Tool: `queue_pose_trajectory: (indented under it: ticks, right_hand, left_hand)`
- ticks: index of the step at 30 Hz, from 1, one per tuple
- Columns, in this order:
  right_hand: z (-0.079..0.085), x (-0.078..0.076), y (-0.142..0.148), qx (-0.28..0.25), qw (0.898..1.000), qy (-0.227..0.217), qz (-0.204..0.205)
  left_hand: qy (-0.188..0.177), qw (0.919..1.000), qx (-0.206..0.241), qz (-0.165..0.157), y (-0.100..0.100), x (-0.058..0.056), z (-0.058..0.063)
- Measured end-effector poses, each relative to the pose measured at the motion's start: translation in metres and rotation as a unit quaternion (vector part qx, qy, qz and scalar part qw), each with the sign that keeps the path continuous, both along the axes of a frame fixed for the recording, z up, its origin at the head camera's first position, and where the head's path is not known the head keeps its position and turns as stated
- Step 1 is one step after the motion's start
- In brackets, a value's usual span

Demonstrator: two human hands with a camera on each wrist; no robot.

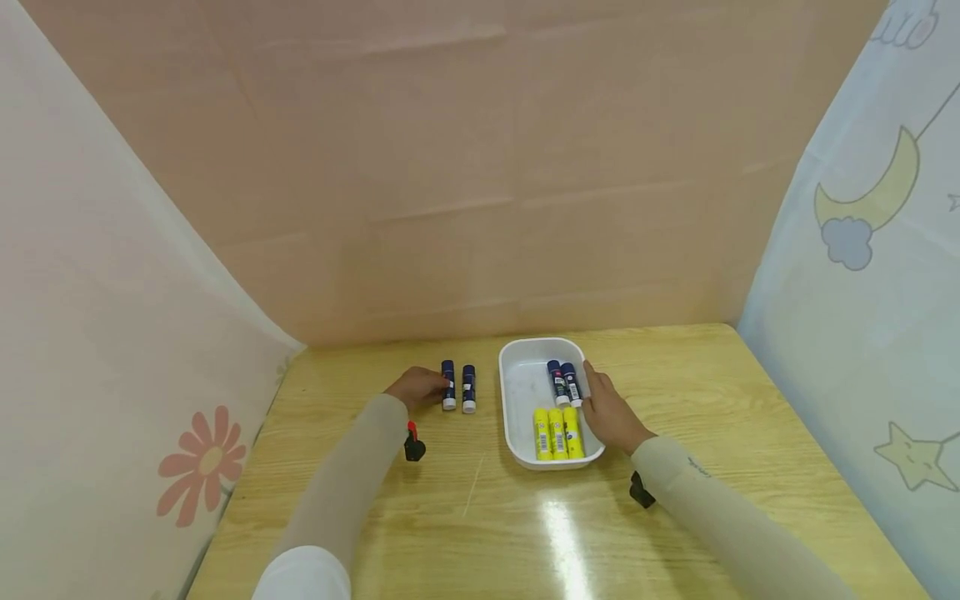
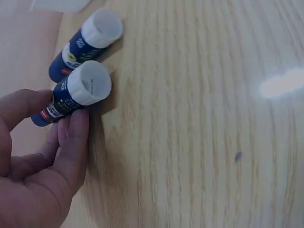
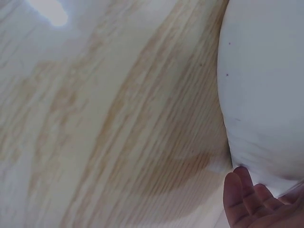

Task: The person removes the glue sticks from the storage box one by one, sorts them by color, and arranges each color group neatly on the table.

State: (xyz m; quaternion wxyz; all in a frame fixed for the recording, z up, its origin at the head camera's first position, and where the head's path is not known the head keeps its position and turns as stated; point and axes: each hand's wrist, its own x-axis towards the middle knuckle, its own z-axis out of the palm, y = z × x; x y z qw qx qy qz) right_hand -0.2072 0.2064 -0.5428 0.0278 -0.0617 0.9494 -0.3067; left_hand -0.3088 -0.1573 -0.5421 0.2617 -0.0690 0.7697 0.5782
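My left hand (image 1: 420, 386) pinches a dark blue glue stick (image 2: 90, 83) between thumb and fingers. Its white end faces the left wrist camera. A second blue glue stick (image 1: 468, 389) lies just right of it on the table. Further right is a white tray (image 1: 520, 383); my right hand (image 1: 611, 414) holds it by the right side, the fingers (image 3: 249, 199) against its outer wall. Inside the tray, two blue glue sticks (image 1: 559, 385) lie at the back right, and three yellow glue sticks (image 1: 557, 435) lie side by side at the front.
The wooden table (image 1: 465, 525) has a brown backdrop (image 1: 450, 183) behind it. Printed cloths hang at the left (image 1: 112, 275) and right (image 1: 862, 333). A black wrist mount (image 1: 414, 447) with a red part sits below my left wrist.
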Motion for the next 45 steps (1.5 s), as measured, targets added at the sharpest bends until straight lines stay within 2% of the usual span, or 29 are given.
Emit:
queue_pose_trajectory:
  ticks: [6, 14, 34, 39, 45]
  right_hand:
    - [0.001, 0.001, -0.001, -0.002, 1.000, 0.002, -0.002]
    - [0.001, 0.000, 0.000, 0.000, 1.000, 0.009, 0.005]
    - [-0.001, -0.003, 0.003, 0.008, 1.000, 0.011, 0.001]
    - [0.000, -0.001, 0.002, 0.002, 1.000, 0.005, -0.001]
    - [0.001, 0.000, 0.002, -0.002, 1.000, 0.004, -0.003]
  left_hand:
    - [0.008, 0.9987, -0.051, -0.006, 0.004, 0.001, 0.000]
    - [0.031, 0.9914, -0.124, -0.027, 0.006, -0.003, -0.005]
    - [0.050, 0.9919, -0.116, -0.007, 0.016, 0.005, -0.001]
    - [0.048, 0.9944, -0.094, 0.003, 0.017, 0.007, -0.001]
    - [0.048, 0.9948, -0.089, -0.004, 0.017, 0.007, -0.002]
